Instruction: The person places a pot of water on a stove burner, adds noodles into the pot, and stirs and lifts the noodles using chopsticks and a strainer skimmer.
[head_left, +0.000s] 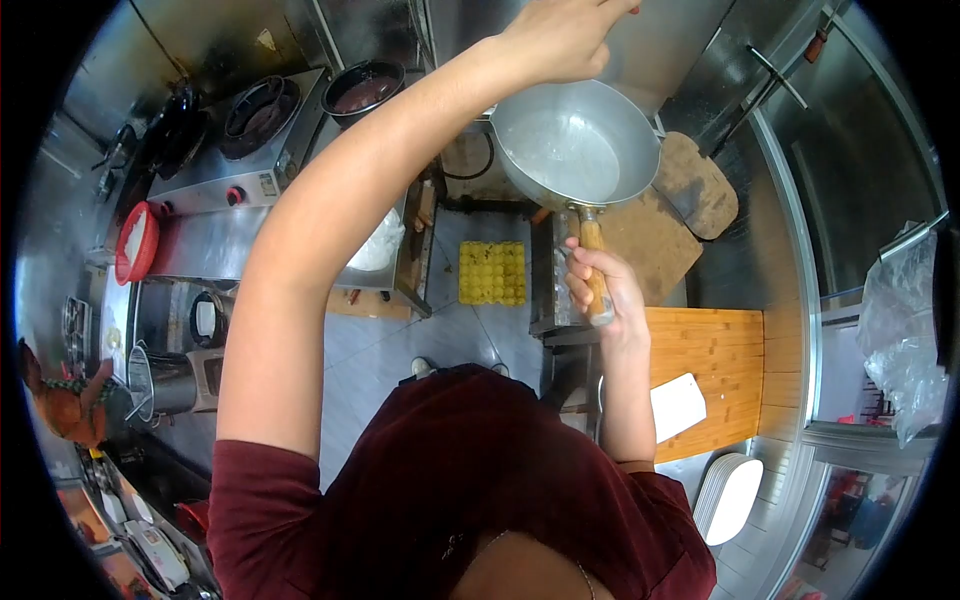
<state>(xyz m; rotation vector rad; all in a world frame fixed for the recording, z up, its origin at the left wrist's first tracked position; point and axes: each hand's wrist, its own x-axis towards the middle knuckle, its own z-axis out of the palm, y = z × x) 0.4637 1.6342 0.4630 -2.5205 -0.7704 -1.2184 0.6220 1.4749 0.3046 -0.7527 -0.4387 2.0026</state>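
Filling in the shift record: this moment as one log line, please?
right hand: closed around wooden handle | pan: beyond right hand | left hand: at frame's top edge, partly cut off

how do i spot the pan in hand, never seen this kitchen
From the maroon shirt, bottom centre, follow the right forearm up to the right hand. The pan it grips is silvery with a wooden handle, unlike the black pot further left.

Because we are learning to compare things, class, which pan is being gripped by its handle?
The silver pan with the wooden handle: the right hand grips it, while the black pan beside the stove is unheld.
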